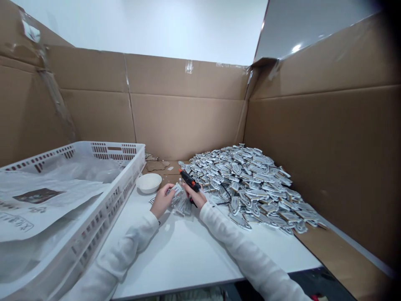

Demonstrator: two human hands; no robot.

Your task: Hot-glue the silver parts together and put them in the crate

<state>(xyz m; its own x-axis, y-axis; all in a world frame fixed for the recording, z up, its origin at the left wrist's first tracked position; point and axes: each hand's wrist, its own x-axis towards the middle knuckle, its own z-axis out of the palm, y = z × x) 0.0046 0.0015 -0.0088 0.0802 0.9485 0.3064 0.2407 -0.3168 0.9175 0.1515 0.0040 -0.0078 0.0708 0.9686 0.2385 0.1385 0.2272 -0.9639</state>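
Near the middle of the white table, my left hand (162, 200) pinches a small light-coloured piece (177, 188) with markings on it. My right hand (196, 195) is wrapped round a black and orange glue gun (189, 181), whose orange tip points up and left, just beyond the small piece. Under and between my hands lie several clear, shiny small pieces (182, 205). A white bowl (149, 183) sits just left of and behind my left hand. To the right of my right hand rises a large heap of flat grey-white pieces (250, 184), with a black cable running into it.
A white perforated plastic crate (117, 196) holding plastic bags and a printed sheet (37, 205) stands at the left. Cardboard walls (188, 121) enclose the back and both sides. The white table's (188, 267) front edge runs below my forearms.
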